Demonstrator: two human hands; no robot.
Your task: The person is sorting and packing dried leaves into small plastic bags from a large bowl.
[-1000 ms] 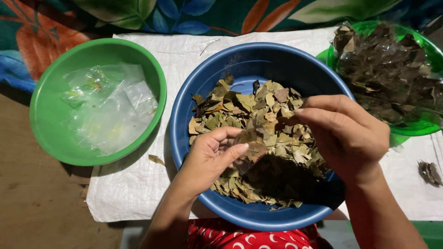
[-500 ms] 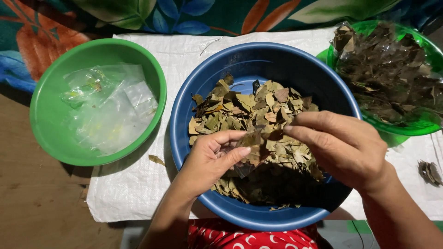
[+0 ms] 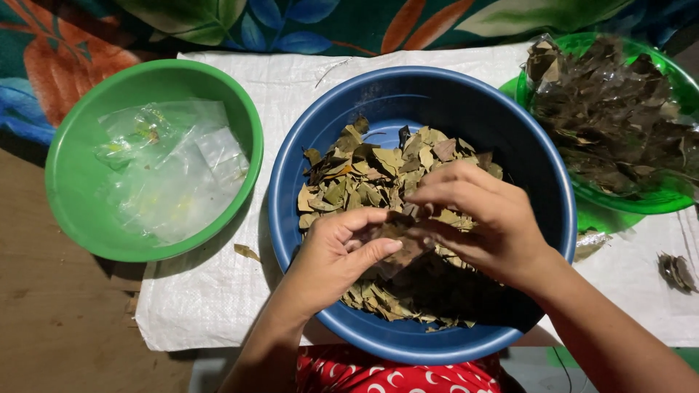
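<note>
Since the earlier frames the right hand [image 3: 477, 222] has come in from the right side of the blue basin [image 3: 542, 175] toward its middle, and it now meets the left hand [image 3: 338, 251] over the leaves [image 3: 364, 182]. Both hands have closed in on one small clump of dry leaves [image 3: 400, 236]. The left thumb and forefinger are curled together on the clump's left side, the thumb lying under it and the other fingers bent above. The right fingers are bent down and drawn together on the same clump from the right; their tips are hidden behind the leaves, so how tightly they pinch cannot be told. The clump sits between the two hands, just above the heap, near the basin's middle.

The heap of green-brown leaves fills the basin's floor, thicker toward the near rim, with bare blue wall showing at the far side. The basin stands at the middle of a white woven sheet [image 3: 211, 291], close to its near edge. A green bowl [image 3: 73, 182] sits at the sheet's left edge, half off it, with clear plastic bags [image 3: 171, 171] inside. Another green bowl [image 3: 655, 200] at the far right corner holds darker leaves under clear plastic. One stray leaf [image 3: 246, 252] lies on the sheet between the left bowl and the basin, and a small pile of dark leaves [image 3: 677, 271] lies near the right edge.
</note>
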